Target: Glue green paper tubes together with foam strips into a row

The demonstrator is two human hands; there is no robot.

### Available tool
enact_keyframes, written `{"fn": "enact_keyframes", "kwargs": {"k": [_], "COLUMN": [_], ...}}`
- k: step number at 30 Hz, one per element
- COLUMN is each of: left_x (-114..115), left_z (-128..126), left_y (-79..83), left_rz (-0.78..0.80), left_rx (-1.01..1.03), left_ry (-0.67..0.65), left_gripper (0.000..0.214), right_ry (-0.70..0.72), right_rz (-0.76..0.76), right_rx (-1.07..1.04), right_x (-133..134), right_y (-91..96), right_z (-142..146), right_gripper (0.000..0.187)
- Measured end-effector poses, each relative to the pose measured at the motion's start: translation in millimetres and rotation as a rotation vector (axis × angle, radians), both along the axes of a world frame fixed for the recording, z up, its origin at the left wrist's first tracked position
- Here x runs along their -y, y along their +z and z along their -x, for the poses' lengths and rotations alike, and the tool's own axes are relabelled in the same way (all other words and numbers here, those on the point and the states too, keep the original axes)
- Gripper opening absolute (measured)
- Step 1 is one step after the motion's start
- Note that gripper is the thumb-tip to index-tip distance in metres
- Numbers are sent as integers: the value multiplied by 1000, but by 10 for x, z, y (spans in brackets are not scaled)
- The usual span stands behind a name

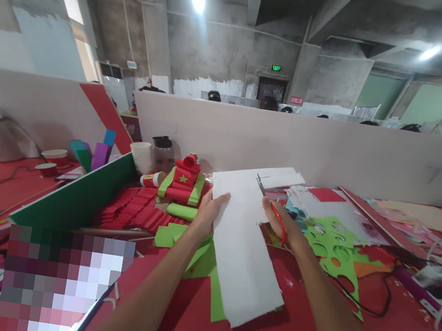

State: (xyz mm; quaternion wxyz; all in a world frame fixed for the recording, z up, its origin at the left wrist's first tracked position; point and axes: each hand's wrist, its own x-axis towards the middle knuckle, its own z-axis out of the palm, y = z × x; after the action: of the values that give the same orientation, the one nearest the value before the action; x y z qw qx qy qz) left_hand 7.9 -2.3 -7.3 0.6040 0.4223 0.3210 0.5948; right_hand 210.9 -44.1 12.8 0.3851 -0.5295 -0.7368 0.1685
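Observation:
A long sheet of white paper (240,246) is held up over the red tabletop, tilted toward me. My left hand (211,208) grips its left edge, thumb on top. In my right hand (279,221) is a pair of scissors (283,227) with red handles, the blades lying against the upper part of the sheet beside a cut edge. To the right of the blades, a strip of the paper sticks out. Green paper (207,260) lies beneath the sheet, and a red paper model tank (183,179) with a star and green tracks stands behind my left hand.
Folded red paper (135,208) lies beside a green divider (77,185) on the left. White cups (142,156) stand behind it. Green cut-out scraps (329,242), a black cable and a purple power strip (426,295) are on the right. A pale partition (311,146) closes off the back.

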Motion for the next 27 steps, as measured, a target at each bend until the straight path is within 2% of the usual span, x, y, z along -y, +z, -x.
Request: {"fn": "enact_keyframes", "kwargs": {"k": [10, 21, 27], "left_x": [13, 38, 27], "left_z": [5, 60, 63], "left_y": [33, 115, 104], "left_rz": [-6, -52, -42], "left_rx": [-22, -106, -80], "left_ry": [29, 19, 13], "left_gripper": [44, 41, 41], "right_ry": [-56, -27, -77], "right_rz": [-39, 47, -18], "right_rx": [-1, -19, 2], "right_x": [-21, 26, 4], "right_y": [-8, 11, -11], "right_z": [50, 22, 41], "right_gripper": [48, 46, 49]}}
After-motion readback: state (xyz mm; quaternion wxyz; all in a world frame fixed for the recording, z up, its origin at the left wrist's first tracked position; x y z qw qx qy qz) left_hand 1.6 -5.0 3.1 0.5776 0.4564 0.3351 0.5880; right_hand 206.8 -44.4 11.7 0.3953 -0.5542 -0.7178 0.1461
